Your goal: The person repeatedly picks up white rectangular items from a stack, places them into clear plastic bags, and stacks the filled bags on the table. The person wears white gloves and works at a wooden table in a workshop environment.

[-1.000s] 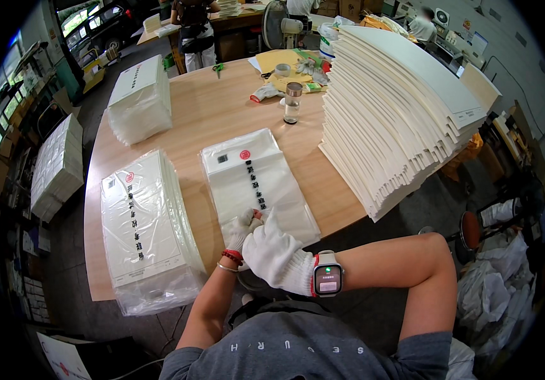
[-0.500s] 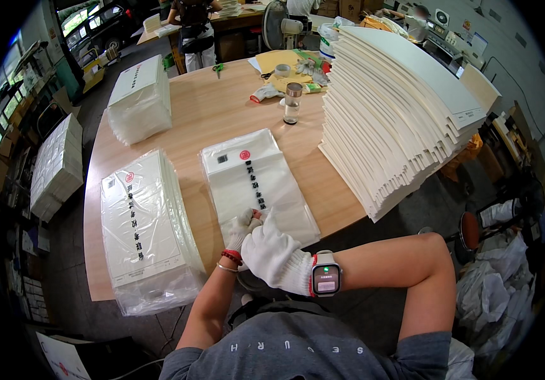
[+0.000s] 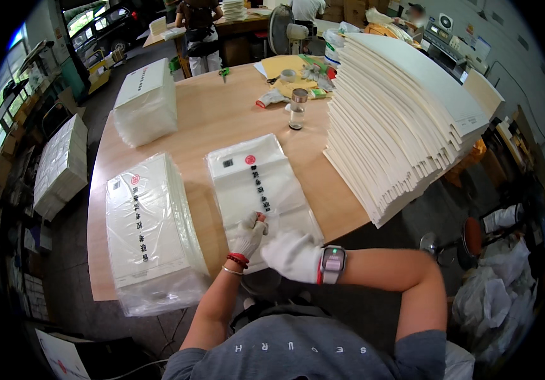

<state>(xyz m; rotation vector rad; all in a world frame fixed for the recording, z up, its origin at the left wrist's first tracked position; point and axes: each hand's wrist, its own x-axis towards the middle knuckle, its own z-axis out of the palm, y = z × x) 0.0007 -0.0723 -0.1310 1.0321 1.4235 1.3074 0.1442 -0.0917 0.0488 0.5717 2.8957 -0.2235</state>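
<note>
A flat stack of clear plastic bags (image 3: 240,180), printed with black characters and a red round mark, lies at the table's front edge. My left hand (image 3: 250,233), in a white glove with a bare fingertip showing, is closed over the near part of this stack; whatever its bunched fingers hold is hidden. Just right of it, my right hand (image 3: 291,255), gloved and wearing a watch (image 3: 333,263), hovers by the stack's near end. Motion smears its fingers. To the left sits a thick pile of filled clear bags (image 3: 149,221) with white sheets inside.
A tall, leaning stack of cream card folders (image 3: 392,120) fills the table's right side. Another bagged pile (image 3: 149,104) stands far left. Toward the back are a glass bottle (image 3: 297,109), tape roll (image 3: 288,75), gloves (image 3: 272,98) and green scissors (image 3: 223,73). A stool (image 3: 472,237) stands right.
My right hand has moved right, away from my left hand, which stays over the bag stack. The whole view has shifted slightly.
</note>
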